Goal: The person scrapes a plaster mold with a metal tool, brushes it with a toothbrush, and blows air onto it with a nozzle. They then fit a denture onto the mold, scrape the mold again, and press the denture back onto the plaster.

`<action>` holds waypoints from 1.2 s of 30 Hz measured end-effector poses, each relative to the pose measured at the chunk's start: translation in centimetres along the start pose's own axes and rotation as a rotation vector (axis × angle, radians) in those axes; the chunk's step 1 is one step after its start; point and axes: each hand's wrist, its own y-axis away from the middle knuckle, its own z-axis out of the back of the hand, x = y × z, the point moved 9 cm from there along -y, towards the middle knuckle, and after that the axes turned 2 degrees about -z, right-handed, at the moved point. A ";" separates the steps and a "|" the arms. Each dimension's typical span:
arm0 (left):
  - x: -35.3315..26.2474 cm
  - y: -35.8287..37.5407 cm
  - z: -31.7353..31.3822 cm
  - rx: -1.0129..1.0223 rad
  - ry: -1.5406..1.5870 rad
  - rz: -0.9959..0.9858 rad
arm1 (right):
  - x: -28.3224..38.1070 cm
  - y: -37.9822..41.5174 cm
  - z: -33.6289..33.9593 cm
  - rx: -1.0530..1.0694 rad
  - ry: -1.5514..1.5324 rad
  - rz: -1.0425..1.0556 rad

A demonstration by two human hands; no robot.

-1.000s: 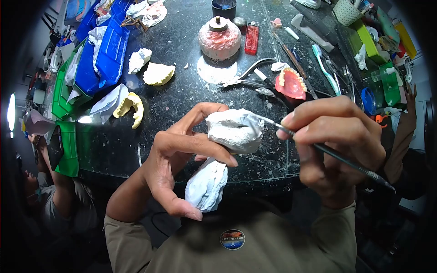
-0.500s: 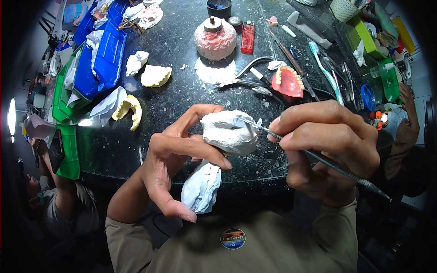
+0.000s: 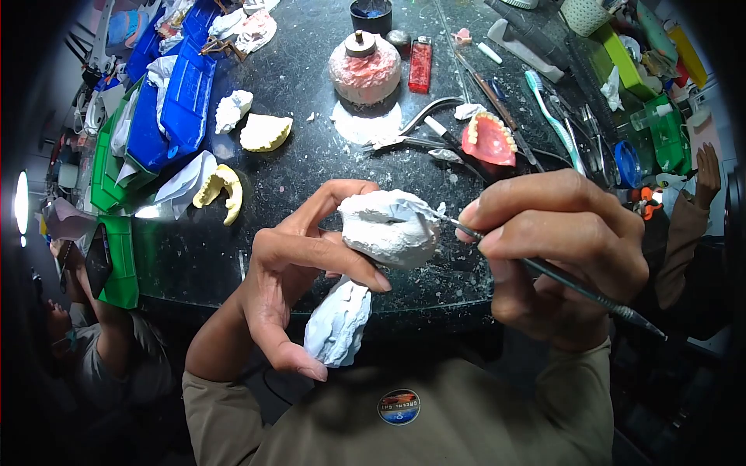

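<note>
My left hand (image 3: 284, 260) is closed around two rough white plaster pieces. The upper plaster piece (image 3: 388, 241) has a groove along its top and rests over my fingers. A lower plaster piece (image 3: 338, 325) sits between the thumb and the other fingers; whether the two are joined is hidden. My right hand (image 3: 571, 248) pinches a thin metal dental carver (image 3: 579, 295) like a pen. The carver's tip meets the right end of the upper piece's groove, where a small white crumb sticks up.
On the dark bench are a pink-stained spirit burner (image 3: 365, 74), a red lighter (image 3: 420, 66), pliers (image 3: 412, 132), a denture (image 3: 489, 141), a toothbrush (image 3: 553, 120) and yellow dental casts (image 3: 266, 132). Blue bins (image 3: 186, 101) stand left. Other people sit at both sides; one's hand (image 3: 707, 175) shows right.
My left hand and the plaster pieces have shifted slightly left. My right hand stays almost still with the carver. The hand of the person on the right has moved outward.
</note>
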 end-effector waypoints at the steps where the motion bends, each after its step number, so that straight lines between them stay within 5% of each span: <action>1: 0.0 0.0 0.0 0.001 -0.001 -0.001 | 0.0 0.0 0.0 0.002 -0.005 0.005; 36: -0.1 0.1 0.2 -0.057 0.097 -0.019 | -1.6 -0.5 -0.8 -0.020 0.068 -0.002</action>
